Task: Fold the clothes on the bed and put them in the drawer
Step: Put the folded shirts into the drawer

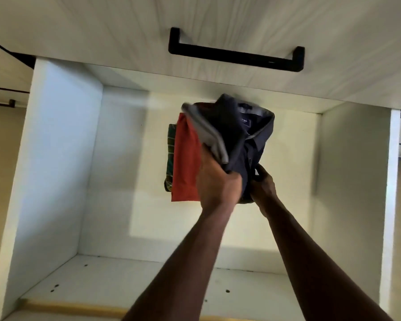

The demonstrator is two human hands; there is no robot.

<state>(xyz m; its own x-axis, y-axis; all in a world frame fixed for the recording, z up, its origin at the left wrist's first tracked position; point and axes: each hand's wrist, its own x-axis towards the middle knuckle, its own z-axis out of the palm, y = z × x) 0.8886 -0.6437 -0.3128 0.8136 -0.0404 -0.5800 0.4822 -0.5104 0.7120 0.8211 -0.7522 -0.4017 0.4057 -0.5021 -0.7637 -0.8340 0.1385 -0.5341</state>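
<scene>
Head view, looking down into an open drawer (63,158): the fingers (234,179) of the left hand (218,184) are curled tight over the near edge of a folded dark navy shirt (245,140), thumb side up, pinching a grey folded garment (208,135) against it. The right hand (263,181) closes its fingers on the shirt's near right corner (only the thumb and knuckles show). Both forearms reach in over the drawer's near edge.

The navy shirt's long axis runs from near edge to far edge of the drawer, with its collar and label pointing toward the far edge, close under the cabinet front above. It sits on top of a stack: a folded orange-red garment (185,163) shows to its left, and a green striped garment (170,156) peeks out farther left, both lying with their long sides in the same near-to-far direction. The stack lies around the middle of the drawer floor, nearer the far edge, well apart from both side walls.

A black handle (236,55) is fixed to the pale wood-grain drawer front (102,31) above.
</scene>
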